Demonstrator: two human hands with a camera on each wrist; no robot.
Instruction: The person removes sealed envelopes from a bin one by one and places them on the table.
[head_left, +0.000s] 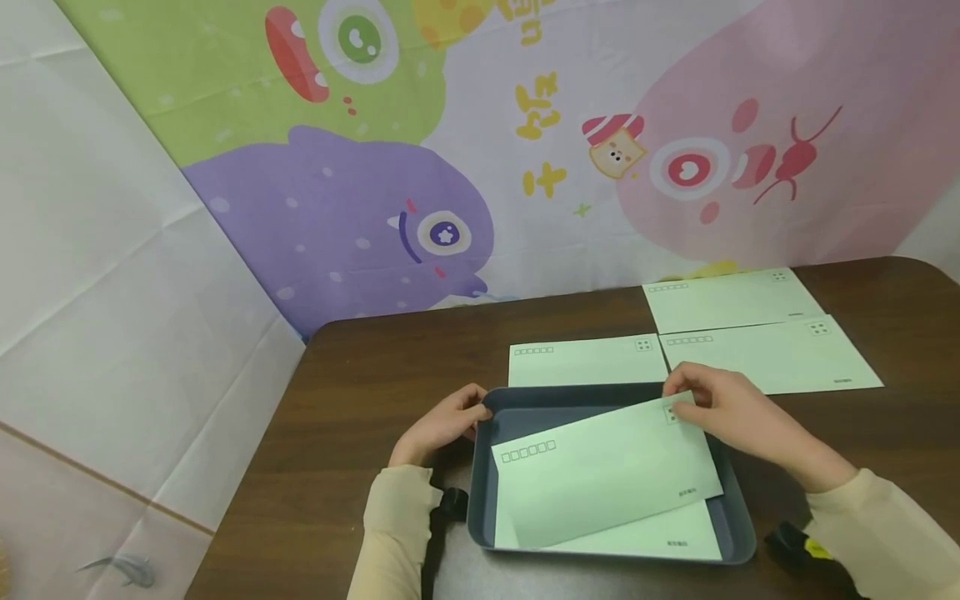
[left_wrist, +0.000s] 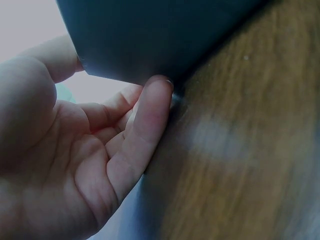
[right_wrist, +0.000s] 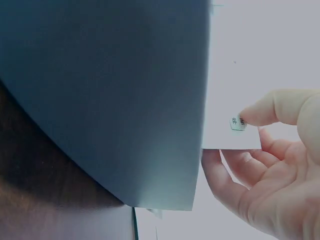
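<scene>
A shallow dark blue-grey tray stands at the front of the table. My left hand grips its far left corner, thumb at the rim; in the left wrist view the fingers curl at the tray's outer wall. By its upper right corner, at the printed stamp box, my right hand pinches a pale green envelope. That envelope lies slanted over the tray, its right end raised. Under it another pale envelope lies in the tray, mostly covered. The right wrist view shows thumb above and fingers below the held envelope.
Behind the tray lies an envelope, its near part hidden by the tray. Two more envelopes lie at the back right. The dark wooden table meets a cartoon-printed cloth at its far edge.
</scene>
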